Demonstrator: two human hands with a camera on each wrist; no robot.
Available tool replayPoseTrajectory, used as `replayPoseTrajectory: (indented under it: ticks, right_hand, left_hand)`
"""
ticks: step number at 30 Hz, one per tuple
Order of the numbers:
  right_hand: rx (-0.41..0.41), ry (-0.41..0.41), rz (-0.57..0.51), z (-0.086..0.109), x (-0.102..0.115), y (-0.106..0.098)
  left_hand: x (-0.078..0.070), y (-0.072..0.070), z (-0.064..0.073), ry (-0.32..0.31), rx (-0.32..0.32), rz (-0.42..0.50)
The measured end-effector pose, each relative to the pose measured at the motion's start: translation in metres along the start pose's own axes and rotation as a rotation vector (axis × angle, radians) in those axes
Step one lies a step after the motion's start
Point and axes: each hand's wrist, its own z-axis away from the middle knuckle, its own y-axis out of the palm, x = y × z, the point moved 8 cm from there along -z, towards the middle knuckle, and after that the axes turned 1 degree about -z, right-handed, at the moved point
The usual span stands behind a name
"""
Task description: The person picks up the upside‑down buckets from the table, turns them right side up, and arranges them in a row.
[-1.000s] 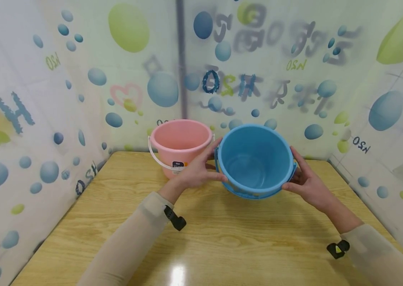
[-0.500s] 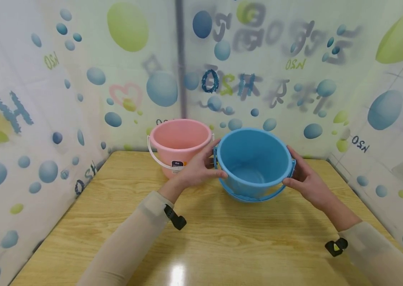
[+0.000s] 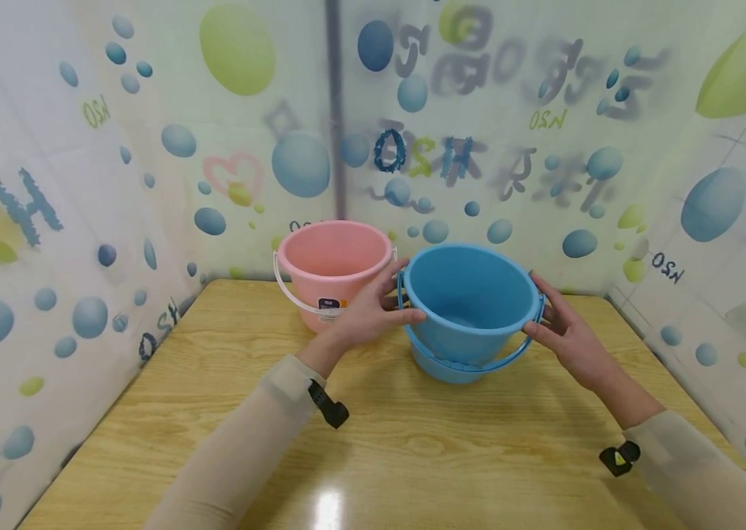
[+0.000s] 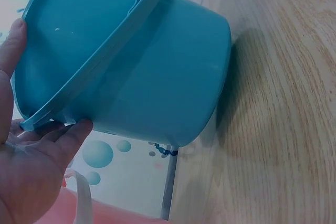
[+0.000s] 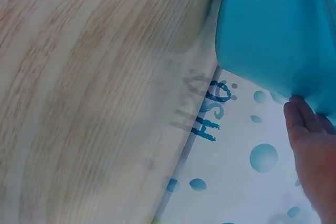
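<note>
A blue bucket (image 3: 462, 342) hangs between both hands close over the wooden table, its mouth tipped toward me. My left hand (image 3: 369, 313) grips the left side of the rim, thumb at the front and fingers behind. On the other side my right hand (image 3: 574, 342) holds the rim in the same way. The bucket's blue handle (image 3: 512, 358) droops across its front. In the left wrist view, the bucket wall (image 4: 168, 72) slants above the table with a shadow beside its base. Fingers of the right hand (image 5: 315, 156) lie along the bucket's underside in the right wrist view.
Just left of the blue bucket, a pink bucket (image 3: 310, 291) stands upright with its white handle (image 3: 287, 291) hanging down in front. The wooden table (image 3: 413, 456) runs back to a patterned curtain (image 3: 505, 88), which also encloses both sides.
The blue bucket has come down toward the table and turned more upright, showing more of its outer wall. Both hands have kept their hold. The pink bucket stays put.
</note>
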Motion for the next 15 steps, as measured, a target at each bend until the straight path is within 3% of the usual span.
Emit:
replayPoseTrajectory:
  ticks: [7,15]
  right_hand:
    - [0.006,-0.035,-0.070,0.002,-0.005,-0.002]
    - [-0.010,-0.008,-0.044,0.001,-0.009,-0.004]
  left_hand:
    - [0.010,0.007,-0.002,-0.016,0.010,0.010]
    - [0.016,0.012,-0.004,-0.002,-0.008,-0.016]
